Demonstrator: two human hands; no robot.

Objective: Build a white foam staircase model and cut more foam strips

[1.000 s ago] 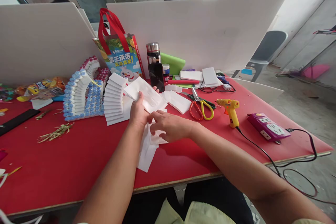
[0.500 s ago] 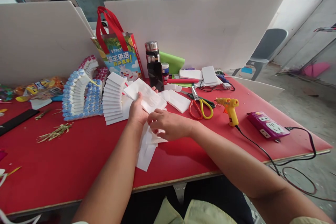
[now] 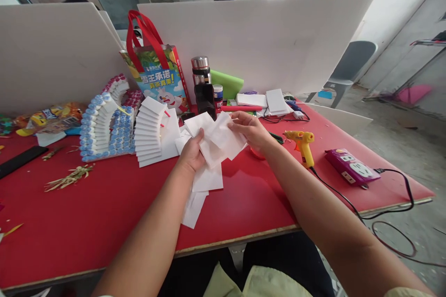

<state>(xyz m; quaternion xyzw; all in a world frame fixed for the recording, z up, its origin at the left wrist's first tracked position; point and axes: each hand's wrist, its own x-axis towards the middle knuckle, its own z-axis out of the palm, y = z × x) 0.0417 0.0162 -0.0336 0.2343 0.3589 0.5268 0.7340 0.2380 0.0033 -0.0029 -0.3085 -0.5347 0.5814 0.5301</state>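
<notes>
My left hand (image 3: 193, 152) grips a white paper piece (image 3: 206, 145), its thumb lying on top. Between the thumb and fingers of my right hand (image 3: 249, 129) is a thin white sheet (image 3: 228, 135), which overlaps the left-hand piece. Below them, loose white papers (image 3: 208, 179) lie on the red table. Just left of my left hand stands a fanned row of white folded pieces (image 3: 149, 134). Beyond it are stacked rows of cotton swabs (image 3: 99, 125) with blue tips, and some with magenta tips. My right hand partly covers a pair of scissors.
A yellow glue gun (image 3: 302, 145) and a purple power strip (image 3: 351, 167) stand at the right, their cords trailing off the table edge. A shopping bag (image 3: 160, 76), a steel flask (image 3: 200, 68) and a phone (image 3: 205, 98) are at the back before a white board (image 3: 265, 41).
My right hand has moved up and right, and now holds a thin sheet partly apart from the paper in my left hand. The view has shifted slightly.
</notes>
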